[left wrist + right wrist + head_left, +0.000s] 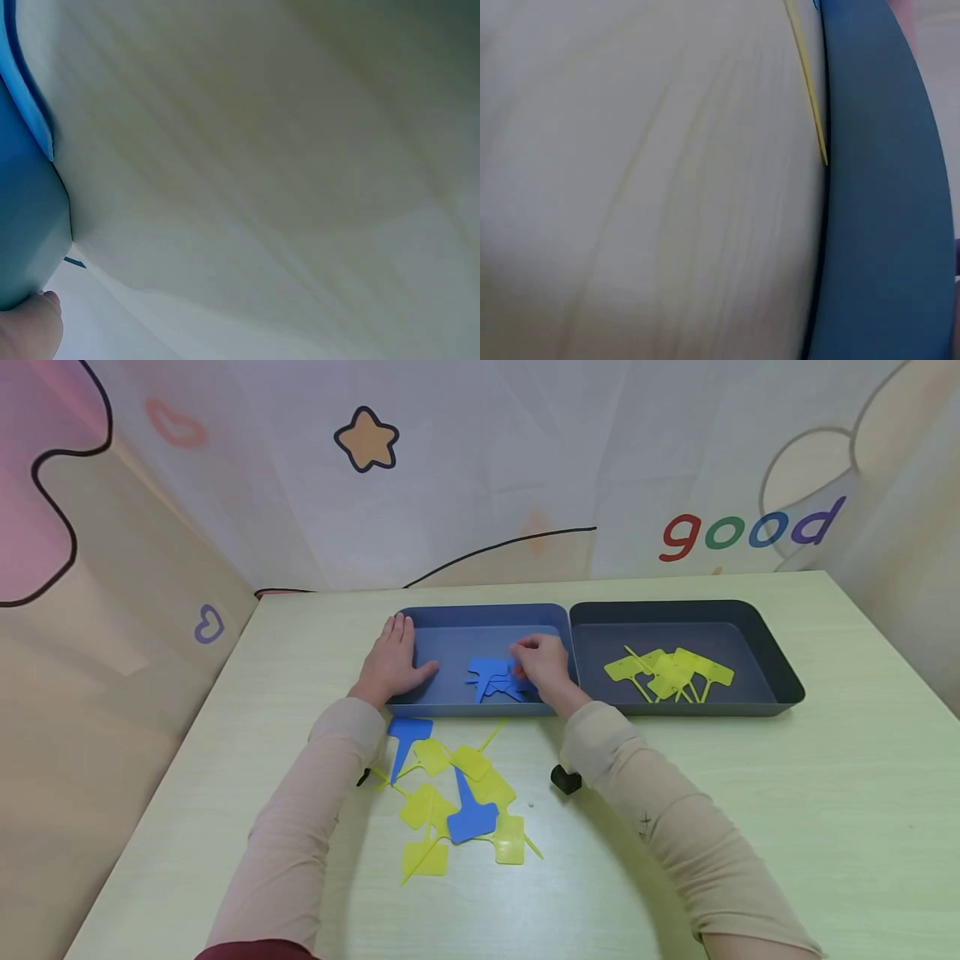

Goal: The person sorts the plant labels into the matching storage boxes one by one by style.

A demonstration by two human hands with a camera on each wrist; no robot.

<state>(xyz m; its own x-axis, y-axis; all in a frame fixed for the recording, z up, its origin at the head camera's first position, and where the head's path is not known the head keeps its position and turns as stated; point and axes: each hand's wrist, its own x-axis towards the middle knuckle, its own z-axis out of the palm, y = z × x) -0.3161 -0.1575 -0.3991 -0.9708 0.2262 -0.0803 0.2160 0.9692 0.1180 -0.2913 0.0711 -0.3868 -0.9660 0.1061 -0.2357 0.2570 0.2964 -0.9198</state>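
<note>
Flat T-shaped plant labels lie in two colours. My left hand rests on the left rim of the blue tray, fingers extended and thumb over the inside. In the left wrist view only a fingertip shows beside the tray. My right hand is inside the tray's right side, its curled fingers pinching a blue label that they partly hide. Several blue labels lie beside it. In front of the tray, yellow labels lie in a loose pile with two blue labels.
A dark grey tray stands against the blue tray's right side, holding several yellow labels. A small black object shows by the right sleeve. The pale table ends at a printed curtain.
</note>
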